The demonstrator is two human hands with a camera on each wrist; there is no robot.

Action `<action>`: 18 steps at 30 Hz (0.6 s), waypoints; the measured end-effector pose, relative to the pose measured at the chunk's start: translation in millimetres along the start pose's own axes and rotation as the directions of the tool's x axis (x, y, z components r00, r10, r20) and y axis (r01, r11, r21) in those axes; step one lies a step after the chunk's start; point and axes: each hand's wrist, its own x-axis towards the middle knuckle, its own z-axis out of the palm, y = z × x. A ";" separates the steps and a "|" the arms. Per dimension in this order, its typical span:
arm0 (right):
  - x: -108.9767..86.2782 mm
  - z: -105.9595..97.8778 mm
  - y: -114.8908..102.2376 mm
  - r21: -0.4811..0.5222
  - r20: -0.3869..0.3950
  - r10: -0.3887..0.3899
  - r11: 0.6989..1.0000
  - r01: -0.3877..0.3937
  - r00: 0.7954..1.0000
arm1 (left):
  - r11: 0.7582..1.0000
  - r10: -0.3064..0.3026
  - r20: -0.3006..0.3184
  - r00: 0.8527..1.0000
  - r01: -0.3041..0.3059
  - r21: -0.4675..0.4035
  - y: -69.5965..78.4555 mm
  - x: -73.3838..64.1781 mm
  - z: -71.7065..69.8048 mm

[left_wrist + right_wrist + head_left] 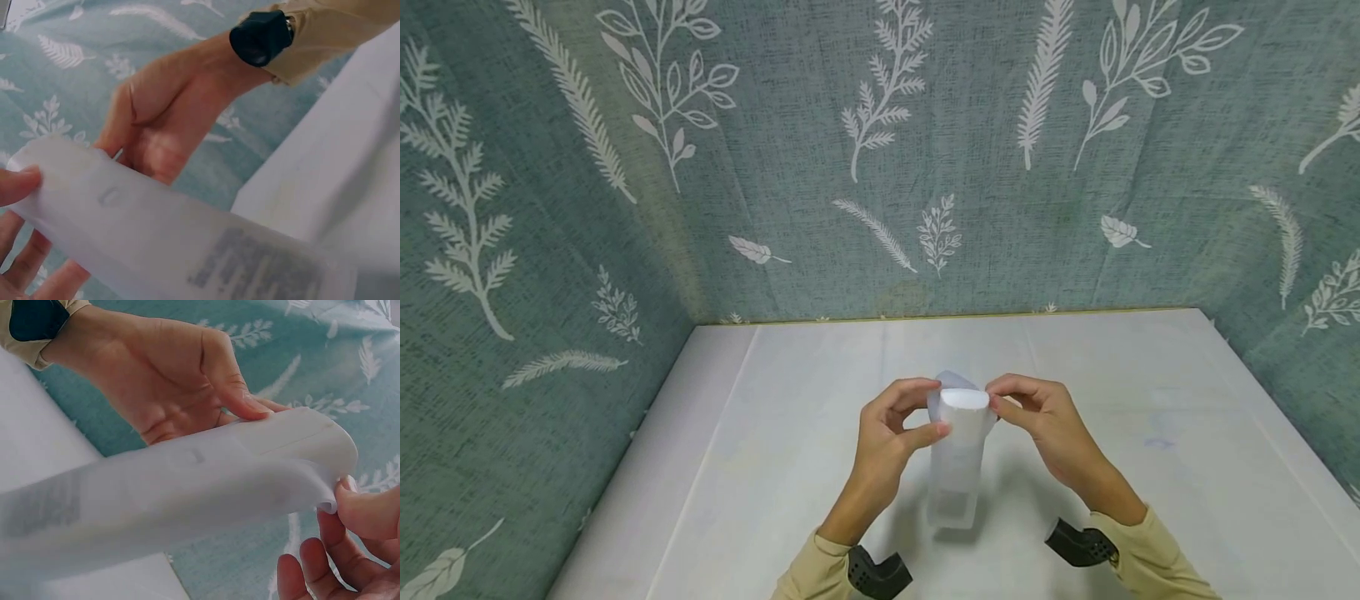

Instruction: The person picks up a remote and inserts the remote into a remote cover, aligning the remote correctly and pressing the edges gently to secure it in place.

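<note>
A white container (955, 467) with a smooth oval end stands slightly tilted between the hands, wrapped in a frosted plastic sleeve (144, 494). Blurred dark print shows through its lower part in the left wrist view. My left hand (883, 429) holds the container near its top, thumb on the near side and fingers behind. In the right wrist view, that left hand (162, 381) has its thumb against the upper edge. My right hand (1056, 425) pinches the sleeve's loose, curled edge beside the oval end. Its thumb and forefinger meet there in the right wrist view.
A white table (775, 450) lies under the hands. Green fabric with white leaf prints (805, 242) surrounds it at the back and both sides. Each wrist carries a black camera (880, 573), with beige sleeves behind.
</note>
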 end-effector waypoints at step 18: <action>-2.1 17.4 -3.6 -0.160 -0.157 0.025 0.986 -0.050 0.987 | 0.996 0.004 -0.038 0.999 -0.001 0.091 1.9 -2.9 -0.5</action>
